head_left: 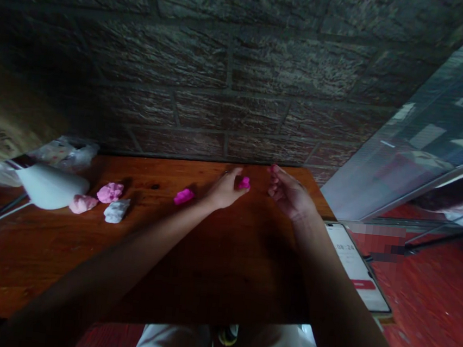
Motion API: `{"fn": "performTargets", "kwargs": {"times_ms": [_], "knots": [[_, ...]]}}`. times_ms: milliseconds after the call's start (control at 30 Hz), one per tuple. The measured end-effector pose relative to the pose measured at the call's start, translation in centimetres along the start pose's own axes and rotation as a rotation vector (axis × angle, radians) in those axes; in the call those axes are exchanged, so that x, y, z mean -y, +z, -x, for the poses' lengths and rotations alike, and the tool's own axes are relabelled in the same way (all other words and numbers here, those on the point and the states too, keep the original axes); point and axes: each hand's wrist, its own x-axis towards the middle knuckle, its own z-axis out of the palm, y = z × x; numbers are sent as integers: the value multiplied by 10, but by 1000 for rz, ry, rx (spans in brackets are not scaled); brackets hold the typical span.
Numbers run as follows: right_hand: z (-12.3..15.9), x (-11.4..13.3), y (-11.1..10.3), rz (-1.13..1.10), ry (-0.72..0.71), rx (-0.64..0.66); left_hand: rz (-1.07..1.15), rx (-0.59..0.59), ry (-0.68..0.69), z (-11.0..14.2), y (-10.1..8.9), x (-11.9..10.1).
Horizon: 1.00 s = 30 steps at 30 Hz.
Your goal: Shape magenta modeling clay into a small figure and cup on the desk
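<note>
Above the back part of the wooden table, my left hand (226,189) is closed around a bright magenta lump of modelling clay (244,183), which pokes out between thumb and fingers. My right hand (289,194) is a short way to the right, fingers curled together. At its fingertips is a small reddish spot, too small to tell whether it is clay or skin. Another magenta clay lump (184,195) lies on the table beside my left wrist. Farther left rest a pink lump (110,192), a paler pink lump (83,204) and a greyish-white lump (116,210).
A white rounded object (52,186) with a cable stands at the left, near a clear plastic bag (67,151) and a brown paper bag (11,114). On the right edge of the table (215,259) lies a phone (355,267). A brick wall (225,64) rises behind.
</note>
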Motion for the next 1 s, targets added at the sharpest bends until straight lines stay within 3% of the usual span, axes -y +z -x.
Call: {"fn": "performTargets", "kwargs": {"times_ms": [200, 333, 467, 633, 767, 1000], "knots": [[-2, -7, -1, 95, 37, -126, 20, 30, 29, -9, 5, 11], [1, -8, 5, 157, 18, -128, 216, -29, 36, 0, -1, 13], [10, -11, 14, 292, -9, -10, 531, 18, -33, 32, -18, 8], [26, -17, 31, 500, -58, 215, 636, -47, -43, 71, -39, 5], [32, -23, 38, 617, -61, 308, 613, -80, 4, 74, -41, 8], [28, -27, 32, 760, -104, 312, 545, -85, 41, 73, -38, 11]]}}
